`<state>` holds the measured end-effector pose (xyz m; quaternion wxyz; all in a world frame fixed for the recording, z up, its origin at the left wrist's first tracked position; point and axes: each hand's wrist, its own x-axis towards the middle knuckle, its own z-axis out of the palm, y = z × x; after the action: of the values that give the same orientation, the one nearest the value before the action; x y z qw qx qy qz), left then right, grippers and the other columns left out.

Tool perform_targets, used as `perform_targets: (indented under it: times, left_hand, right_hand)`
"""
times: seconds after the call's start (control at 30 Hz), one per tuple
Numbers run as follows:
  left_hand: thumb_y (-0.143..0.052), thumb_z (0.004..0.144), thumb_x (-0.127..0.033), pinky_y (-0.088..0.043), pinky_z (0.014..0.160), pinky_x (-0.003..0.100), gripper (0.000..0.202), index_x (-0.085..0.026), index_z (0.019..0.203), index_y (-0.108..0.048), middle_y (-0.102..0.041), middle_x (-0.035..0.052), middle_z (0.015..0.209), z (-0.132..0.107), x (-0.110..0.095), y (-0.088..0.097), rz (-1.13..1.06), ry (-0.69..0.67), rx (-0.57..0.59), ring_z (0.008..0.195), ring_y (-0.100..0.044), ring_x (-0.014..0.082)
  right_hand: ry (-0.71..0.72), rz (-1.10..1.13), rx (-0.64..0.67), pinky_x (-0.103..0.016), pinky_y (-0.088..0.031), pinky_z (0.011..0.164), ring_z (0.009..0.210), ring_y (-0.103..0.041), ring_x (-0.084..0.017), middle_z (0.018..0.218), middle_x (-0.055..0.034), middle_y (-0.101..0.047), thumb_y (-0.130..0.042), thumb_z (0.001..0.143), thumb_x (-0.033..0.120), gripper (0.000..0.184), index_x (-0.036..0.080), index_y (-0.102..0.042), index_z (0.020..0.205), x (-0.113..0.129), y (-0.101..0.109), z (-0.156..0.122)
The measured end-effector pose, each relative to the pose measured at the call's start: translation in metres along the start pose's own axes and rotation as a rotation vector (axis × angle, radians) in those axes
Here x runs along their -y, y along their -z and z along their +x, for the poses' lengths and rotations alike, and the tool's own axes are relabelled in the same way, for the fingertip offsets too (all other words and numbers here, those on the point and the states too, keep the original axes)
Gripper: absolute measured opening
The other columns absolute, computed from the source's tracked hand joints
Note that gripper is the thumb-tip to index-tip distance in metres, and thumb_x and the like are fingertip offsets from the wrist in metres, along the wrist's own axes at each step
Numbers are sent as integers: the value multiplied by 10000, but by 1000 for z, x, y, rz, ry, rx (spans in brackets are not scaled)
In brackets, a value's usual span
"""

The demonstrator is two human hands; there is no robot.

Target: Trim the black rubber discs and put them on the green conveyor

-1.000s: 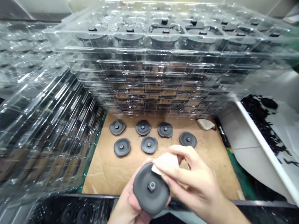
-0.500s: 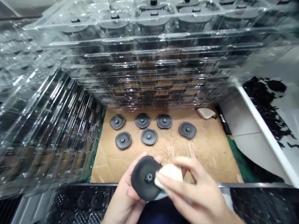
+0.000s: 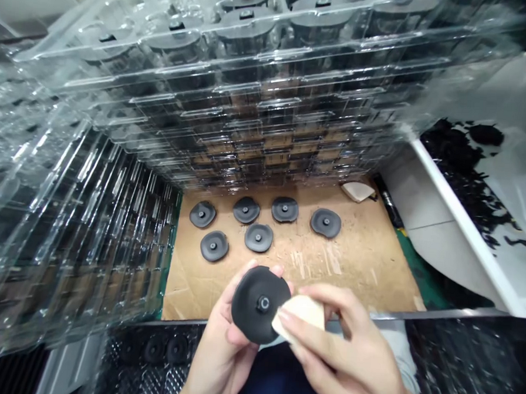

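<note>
My left hand (image 3: 222, 350) grips a black round disc (image 3: 257, 304) with a small metal hub at its centre, held face-up near the bottom middle. My right hand (image 3: 343, 357) pinches a small pale wedge-shaped pad (image 3: 301, 313) against the disc's right edge. Several more black discs (image 3: 258, 237) lie in two rows on the brown cardboard sheet (image 3: 356, 266) just beyond my hands.
A tall stack of clear plastic trays (image 3: 268, 103) holding discs rises behind the cardboard, and another stack (image 3: 68, 210) stands at the left. A second pale pad (image 3: 358, 191) lies at the cardboard's far right. A white bin (image 3: 476, 173) with black scraps sits right. A dark tray (image 3: 158, 350) with discs lies below left.
The pale pad has slid from the disc's top edge down to its right edge. The disc has turned a little in my left hand. The view has tilted downward.
</note>
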<state>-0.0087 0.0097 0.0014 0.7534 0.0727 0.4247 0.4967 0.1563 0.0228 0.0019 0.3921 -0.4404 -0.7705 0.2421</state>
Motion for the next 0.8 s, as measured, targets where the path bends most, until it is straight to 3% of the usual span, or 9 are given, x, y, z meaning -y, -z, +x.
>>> perform_targets:
  times: [0.13,0.3,0.5,0.57,0.63,0.73,0.8]
  left_hand:
    - [-795,595,-328,-482,899,250,498,-303,1075,-665,-690,33,1139,1,2,-6,17,-7,-35,1058,-618,201]
    - [-822,550,-302,-491,857,189,506,-300,1037,-683,-708,-8,1070,3,8,-3,-37,-60,49,1006,-644,172]
    - [-843,510,-288,-490,890,245,643,-279,1119,-635,-678,33,1145,1,8,-7,8,-31,-44,1058,-622,229]
    - [-824,556,-264,-499,886,267,583,-282,1107,-636,-692,27,1113,3,7,-9,0,-32,-50,1044,-629,230]
    - [-803,589,-283,-516,858,260,515,-284,1081,-648,-707,20,1073,6,6,-8,-38,-51,-38,996,-649,205]
    - [-768,615,-368,-514,886,279,580,-272,1163,-602,-688,52,1125,12,4,-2,-103,-73,-44,1023,-642,210]
    - [-736,663,-364,-498,924,304,644,-273,1263,-520,-663,76,1178,13,4,1,-115,-68,-67,1084,-614,228]
  right_hand:
    - [-43,14,-64,-270,-535,741,943,-565,-168,1052,-81,-541,-540,859,132,259,210,-685,1058,-5,5,6]
    - [-35,40,-55,-292,-547,730,940,-578,-180,1106,-94,-539,-529,874,159,275,217,-663,1107,5,2,17]
    - [22,44,-22,-306,-539,749,925,-563,-178,1069,-106,-563,-505,882,152,269,177,-669,1094,13,-8,12]
    - [6,75,-11,-281,-527,756,944,-556,-169,1103,-101,-549,-521,872,135,282,188,-665,1109,10,-9,5]
    - [-102,161,-16,-259,-519,752,929,-567,-155,1094,-78,-555,-556,855,137,287,228,-674,1100,1,-9,-6]
    - [-542,441,-139,-262,-517,705,831,-590,-149,1012,-50,-606,-635,818,288,181,259,-721,976,-22,-12,-24]
    - [-815,612,-190,-257,-503,573,646,-567,-126,885,-54,-638,-602,820,437,267,217,-722,913,-37,-17,-35]
